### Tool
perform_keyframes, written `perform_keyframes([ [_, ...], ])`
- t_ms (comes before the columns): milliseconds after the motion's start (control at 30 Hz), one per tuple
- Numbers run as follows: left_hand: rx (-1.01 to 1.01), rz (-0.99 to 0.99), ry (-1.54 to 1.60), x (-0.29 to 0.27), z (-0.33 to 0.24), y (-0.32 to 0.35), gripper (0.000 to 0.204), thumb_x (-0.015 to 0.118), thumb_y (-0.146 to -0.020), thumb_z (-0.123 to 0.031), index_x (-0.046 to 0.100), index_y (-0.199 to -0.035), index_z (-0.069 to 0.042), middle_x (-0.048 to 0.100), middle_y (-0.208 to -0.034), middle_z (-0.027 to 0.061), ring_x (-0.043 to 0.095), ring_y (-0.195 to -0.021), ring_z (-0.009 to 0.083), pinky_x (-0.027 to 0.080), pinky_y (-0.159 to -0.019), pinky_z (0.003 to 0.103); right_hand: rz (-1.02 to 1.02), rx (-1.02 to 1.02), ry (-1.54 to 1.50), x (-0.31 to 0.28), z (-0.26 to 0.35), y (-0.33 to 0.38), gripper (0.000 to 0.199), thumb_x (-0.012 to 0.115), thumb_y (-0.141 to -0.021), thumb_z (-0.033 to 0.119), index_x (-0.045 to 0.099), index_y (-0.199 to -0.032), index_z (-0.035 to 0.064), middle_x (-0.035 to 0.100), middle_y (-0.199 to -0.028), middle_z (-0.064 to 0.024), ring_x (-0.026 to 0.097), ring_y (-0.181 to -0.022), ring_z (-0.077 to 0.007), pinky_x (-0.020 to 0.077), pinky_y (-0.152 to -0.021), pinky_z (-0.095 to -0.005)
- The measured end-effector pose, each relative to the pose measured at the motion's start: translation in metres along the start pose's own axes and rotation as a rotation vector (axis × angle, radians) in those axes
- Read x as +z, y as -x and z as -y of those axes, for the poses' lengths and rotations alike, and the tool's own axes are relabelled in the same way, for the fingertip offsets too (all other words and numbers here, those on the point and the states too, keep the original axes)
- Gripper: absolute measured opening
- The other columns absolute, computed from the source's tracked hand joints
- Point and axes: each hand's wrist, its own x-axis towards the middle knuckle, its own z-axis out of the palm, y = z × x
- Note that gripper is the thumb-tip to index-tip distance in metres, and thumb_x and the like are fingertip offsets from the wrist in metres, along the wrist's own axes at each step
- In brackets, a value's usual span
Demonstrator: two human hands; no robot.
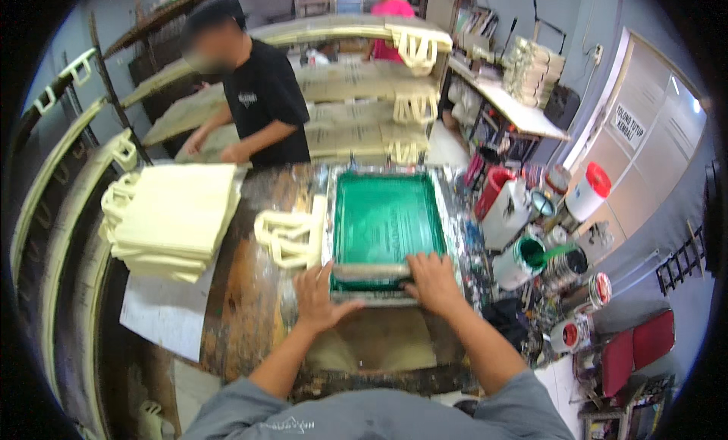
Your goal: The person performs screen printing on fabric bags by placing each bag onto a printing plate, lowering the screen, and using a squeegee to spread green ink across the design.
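Observation:
A screen-printing frame (436, 183) with green ink (387, 212) spread over its mesh lies on the worktable before me. A squeegee with a pale wooden handle (370, 271) lies across the near end of the mesh. My right hand (434, 282) is closed round the squeegee's right end. By its left end, at the frame's near left corner, rests my left hand (317, 297), its fingers stretched forward and its thumb spread along the near edge. Pale yellow bag handles (292, 234) stick out from under the frame's left side; the rest of that bag is hidden.
A stack of pale yellow bags (174, 216) stands on the table's left. Ink tubs (516, 265), a white jug (506, 216) and bottles crowd the right side. Beyond the table, a person in black (265, 99) stands near racks (356, 87) of bags. Red chairs (633, 349) are lower right.

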Motion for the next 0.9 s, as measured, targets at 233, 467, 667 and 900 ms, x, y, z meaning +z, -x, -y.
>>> perform_keyframes([
  [233,-0.255,0.317,-0.022,-0.003,0.028,0.029,0.111,0.086,-0.064,-0.077,0.061,-0.152,-0.016,0.053,-0.109,0.0102,0.049,-0.104,0.0327,0.036,-0.094,0.049,-0.294,-0.022,-0.173,-0.004,0.01,0.013,0.049,0.076,-0.093,0.029,0.062,-0.139,0.0187,0.062,-0.115,-0.008,0.057,-0.112,-0.0297,0.0376,-0.099,-0.0525],
  [467,-0.207,0.251,-0.091,-0.005,0.023,0.026,0.107,0.086,-0.064,-0.077,0.064,-0.151,-0.019,0.051,-0.1,0.0053,0.047,-0.099,0.0286,0.033,-0.092,0.048,-0.219,0.038,-0.285,0.009,0.017,0.022,0.046,0.075,-0.092,0.024,0.062,-0.136,0.0176,0.061,-0.109,-0.0091,0.057,-0.11,-0.0313,0.0356,-0.101,-0.0555],
  [667,-0.29,0.109,0.066,-0.004,0.02,0.027,0.105,0.089,-0.063,-0.074,0.069,-0.145,-0.012,0.057,-0.097,0.0052,0.053,-0.099,0.0289,0.036,-0.096,0.046,-0.266,0.032,-0.317,-0.017,0.016,0.021,0.043,0.072,-0.096,0.031,0.066,-0.134,0.013,0.063,-0.109,-0.0119,0.058,-0.108,-0.0334,0.0368,-0.1,-0.0571],
  [900,-0.491,-0.142,0.777,-0.03,0.0,-0.064,0.08,0.096,-0.083,-0.028,0.061,-0.147,0.007,0.075,-0.106,0.0052,0.059,-0.079,0.0084,0.051,-0.07,0.025,-0.537,0.036,-0.166,-0.086,-0.004,-0.026,0.053,0.079,-0.084,0.052,0.07,-0.115,0.0096,0.062,-0.103,-0.0108,0.057,-0.102,-0.032,0.0361,-0.096,-0.0513],
])
